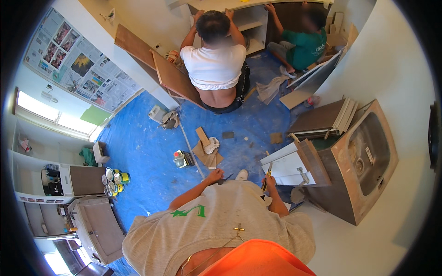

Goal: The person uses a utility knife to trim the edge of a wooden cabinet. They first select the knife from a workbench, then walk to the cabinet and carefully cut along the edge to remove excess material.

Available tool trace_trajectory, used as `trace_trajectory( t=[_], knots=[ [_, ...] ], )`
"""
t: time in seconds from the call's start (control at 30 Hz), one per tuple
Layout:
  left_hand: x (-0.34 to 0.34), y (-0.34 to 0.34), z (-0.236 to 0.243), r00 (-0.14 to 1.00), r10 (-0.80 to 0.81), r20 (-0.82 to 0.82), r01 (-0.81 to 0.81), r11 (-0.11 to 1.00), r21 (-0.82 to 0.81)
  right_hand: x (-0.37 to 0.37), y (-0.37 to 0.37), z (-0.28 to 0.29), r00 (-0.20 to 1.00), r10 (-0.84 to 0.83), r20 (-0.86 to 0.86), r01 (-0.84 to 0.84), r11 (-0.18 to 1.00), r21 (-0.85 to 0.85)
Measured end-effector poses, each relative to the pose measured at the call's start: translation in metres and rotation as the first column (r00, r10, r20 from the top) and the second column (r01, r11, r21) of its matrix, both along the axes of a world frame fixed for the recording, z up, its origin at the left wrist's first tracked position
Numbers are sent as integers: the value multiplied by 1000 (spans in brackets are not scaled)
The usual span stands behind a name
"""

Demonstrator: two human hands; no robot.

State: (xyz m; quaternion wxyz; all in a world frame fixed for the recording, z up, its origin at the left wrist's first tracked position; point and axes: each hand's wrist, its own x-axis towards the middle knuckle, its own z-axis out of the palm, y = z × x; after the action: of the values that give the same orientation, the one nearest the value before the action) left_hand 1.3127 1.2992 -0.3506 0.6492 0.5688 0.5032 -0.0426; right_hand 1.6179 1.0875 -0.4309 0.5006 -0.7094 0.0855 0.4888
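My left hand (215, 175) is in front of my body, its fingers closed on a thin dark strip (226, 178) whose kind I cannot make out. To its right, my right hand (270, 181) is closed round a slim yellow-and-black tool (267, 171), held upright; it is too small to tell its exact kind. Right beside that hand leans a white cabinet door (286, 164) with a metal hinge (302, 175). Ahead of my hands, cardboard pieces (212, 158) and a crumpled white rag (212, 145) lie on the blue floor sheet (152, 184).
Ahead, a person in a white shirt (214, 66) and another in green (304, 48) hold a cabinet (253, 34). A sink unit (340, 179) and stacked panels (320, 117) stand right. Paint cans (115, 177) and a metal can (184, 158) sit left.
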Motion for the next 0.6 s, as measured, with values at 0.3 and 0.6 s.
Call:
trace_trajectory(
  t=[0.3, 0.6],
  knots=[
    [0, -3, 10, 999, 43, 9, -43, 999, -11, -1, 4, -5, 1000, 24, 12, -24, 999, 35],
    [3, -6, 8, 996, 85, 31, -85, 996, -7, -12, 9, 8, 999, 44, -11, -44, 999, 14]
  ],
)
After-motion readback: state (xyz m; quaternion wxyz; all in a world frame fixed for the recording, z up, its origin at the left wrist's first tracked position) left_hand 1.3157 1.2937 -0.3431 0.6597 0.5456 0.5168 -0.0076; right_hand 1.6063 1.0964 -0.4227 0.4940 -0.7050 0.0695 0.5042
